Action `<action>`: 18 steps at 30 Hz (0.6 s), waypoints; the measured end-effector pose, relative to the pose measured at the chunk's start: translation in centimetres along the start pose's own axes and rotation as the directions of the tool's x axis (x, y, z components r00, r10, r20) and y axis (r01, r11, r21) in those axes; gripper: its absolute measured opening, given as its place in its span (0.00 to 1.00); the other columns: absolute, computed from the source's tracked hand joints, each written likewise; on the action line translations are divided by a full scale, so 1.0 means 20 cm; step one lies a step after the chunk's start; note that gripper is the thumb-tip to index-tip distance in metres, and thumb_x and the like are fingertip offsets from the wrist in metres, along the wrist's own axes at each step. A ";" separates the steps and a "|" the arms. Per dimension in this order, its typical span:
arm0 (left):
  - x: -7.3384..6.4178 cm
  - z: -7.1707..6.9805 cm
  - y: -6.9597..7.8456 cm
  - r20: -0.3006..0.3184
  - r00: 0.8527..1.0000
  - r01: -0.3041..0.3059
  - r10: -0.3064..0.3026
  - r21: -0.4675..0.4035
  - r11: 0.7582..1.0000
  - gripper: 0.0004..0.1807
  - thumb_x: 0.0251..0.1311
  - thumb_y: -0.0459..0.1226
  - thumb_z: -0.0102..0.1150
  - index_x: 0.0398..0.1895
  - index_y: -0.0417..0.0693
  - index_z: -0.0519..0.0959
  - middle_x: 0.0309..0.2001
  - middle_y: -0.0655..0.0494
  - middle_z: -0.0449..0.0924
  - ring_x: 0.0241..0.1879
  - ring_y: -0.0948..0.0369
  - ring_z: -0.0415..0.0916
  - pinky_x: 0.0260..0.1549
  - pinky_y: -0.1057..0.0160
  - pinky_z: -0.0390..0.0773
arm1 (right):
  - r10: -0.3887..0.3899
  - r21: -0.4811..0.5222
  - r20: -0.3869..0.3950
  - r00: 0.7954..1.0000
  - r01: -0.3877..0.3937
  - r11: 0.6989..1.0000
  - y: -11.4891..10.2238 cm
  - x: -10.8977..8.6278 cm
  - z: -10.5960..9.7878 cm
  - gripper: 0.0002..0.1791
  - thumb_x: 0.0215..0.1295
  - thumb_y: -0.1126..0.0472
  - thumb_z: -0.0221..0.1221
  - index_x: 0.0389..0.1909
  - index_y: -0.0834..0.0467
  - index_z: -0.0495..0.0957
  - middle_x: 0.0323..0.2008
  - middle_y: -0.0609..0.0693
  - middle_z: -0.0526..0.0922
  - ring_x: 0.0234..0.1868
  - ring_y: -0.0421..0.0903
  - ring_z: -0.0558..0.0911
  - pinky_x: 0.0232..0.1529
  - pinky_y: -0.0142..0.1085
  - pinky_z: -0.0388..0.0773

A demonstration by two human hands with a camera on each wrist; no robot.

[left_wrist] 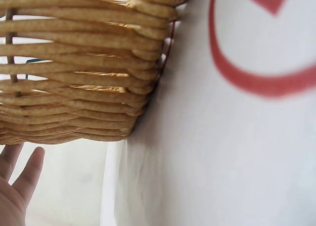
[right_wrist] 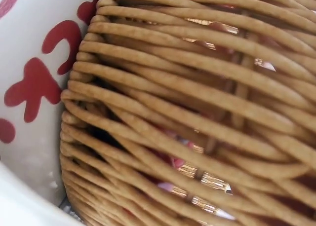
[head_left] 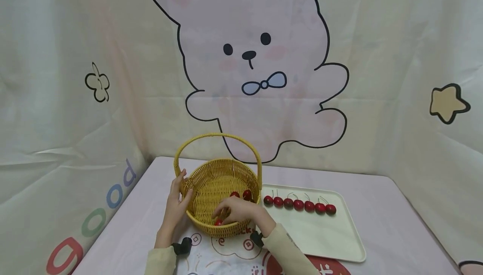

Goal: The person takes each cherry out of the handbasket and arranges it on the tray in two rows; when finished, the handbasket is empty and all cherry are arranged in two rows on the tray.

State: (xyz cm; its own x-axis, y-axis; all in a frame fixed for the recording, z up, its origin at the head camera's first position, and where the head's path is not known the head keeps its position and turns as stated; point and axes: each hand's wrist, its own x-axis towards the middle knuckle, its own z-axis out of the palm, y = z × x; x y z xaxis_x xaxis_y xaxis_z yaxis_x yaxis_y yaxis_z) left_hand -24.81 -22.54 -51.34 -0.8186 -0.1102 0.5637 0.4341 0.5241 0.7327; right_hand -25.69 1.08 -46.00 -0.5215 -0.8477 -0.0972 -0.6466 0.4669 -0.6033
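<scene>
A round yellow wicker basket (head_left: 205,182) with a tall arched handle stands on the table. My left hand (head_left: 174,208) rests against its left side, fingers straight and thumb by the rim; in the left wrist view the fingertips (left_wrist: 33,162) lie close to the woven wall. My right hand (head_left: 239,210) reaches into the basket over the near right rim. Its fingers are bent down around a red cherry (head_left: 219,222), partly hidden by them. Two more cherries (head_left: 247,195) lie in the basket beyond this hand. The right wrist view is filled by the basket's woven wall (right_wrist: 197,88).
Right of the basket, a white rectangular tray (head_left: 324,237) carries a row of several stemmed cherries (head_left: 298,205) along its far part. Under the basket's near side lies a white cloth with red printing (head_left: 248,245). A curtain with a rabbit drawing (head_left: 249,111) hangs behind the table.
</scene>
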 end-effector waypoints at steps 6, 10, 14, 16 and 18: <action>0.01 0.00 0.00 -0.010 1.000 -0.007 0.007 0.005 1.000 0.38 0.58 0.30 0.56 0.70 0.63 0.56 0.63 0.52 0.63 0.57 0.50 0.67 0.51 0.37 0.66 | -0.004 0.004 0.036 0.999 0.003 1.000 0.01 0.02 0.00 0.17 0.57 0.68 0.61 0.47 0.52 0.81 0.44 0.41 0.81 0.41 0.36 0.79 0.39 0.23 0.74; 0.01 0.00 0.00 -0.013 1.000 -0.018 0.018 0.012 1.000 0.38 0.58 0.30 0.56 0.70 0.64 0.56 0.63 0.52 0.63 0.57 0.50 0.68 0.51 0.38 0.67 | -0.007 -0.014 0.064 0.998 0.008 1.000 0.02 0.04 0.00 0.17 0.57 0.68 0.61 0.48 0.51 0.81 0.44 0.39 0.82 0.40 0.34 0.79 0.38 0.23 0.75; 0.01 0.00 -0.01 -0.014 0.999 -0.030 0.030 0.011 0.999 0.38 0.58 0.29 0.56 0.70 0.62 0.56 0.63 0.51 0.63 0.57 0.49 0.68 0.50 0.39 0.68 | -0.005 -0.018 0.092 0.996 0.007 1.000 0.02 0.05 0.00 0.18 0.58 0.69 0.60 0.48 0.51 0.81 0.43 0.39 0.82 0.39 0.33 0.79 0.38 0.23 0.75; 0.01 0.00 -0.01 -0.013 0.999 -0.032 0.033 0.009 0.999 0.38 0.58 0.29 0.56 0.70 0.62 0.56 0.63 0.50 0.63 0.57 0.49 0.67 0.50 0.39 0.67 | -0.001 -0.019 0.097 0.995 0.002 1.000 0.02 0.05 0.00 0.17 0.57 0.69 0.60 0.47 0.51 0.81 0.42 0.39 0.82 0.39 0.33 0.79 0.38 0.23 0.75; 0.01 0.00 -0.01 -0.014 0.999 -0.034 0.034 0.007 0.999 0.38 0.58 0.29 0.56 0.70 0.62 0.56 0.63 0.50 0.63 0.57 0.48 0.67 0.50 0.38 0.67 | 0.003 -0.019 0.092 0.996 -0.001 1.000 0.02 0.05 0.00 0.17 0.57 0.69 0.61 0.47 0.50 0.81 0.42 0.39 0.82 0.38 0.34 0.79 0.37 0.23 0.75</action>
State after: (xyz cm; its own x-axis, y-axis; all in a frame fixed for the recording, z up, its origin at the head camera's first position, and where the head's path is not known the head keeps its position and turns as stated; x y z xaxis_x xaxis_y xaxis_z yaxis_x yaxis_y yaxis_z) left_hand -25.09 -22.61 -51.42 -0.7981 -0.1040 0.5934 0.4588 0.5335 0.7106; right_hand -26.36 0.37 -46.36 -0.4701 -0.8659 -0.1711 -0.6566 0.4726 -0.5879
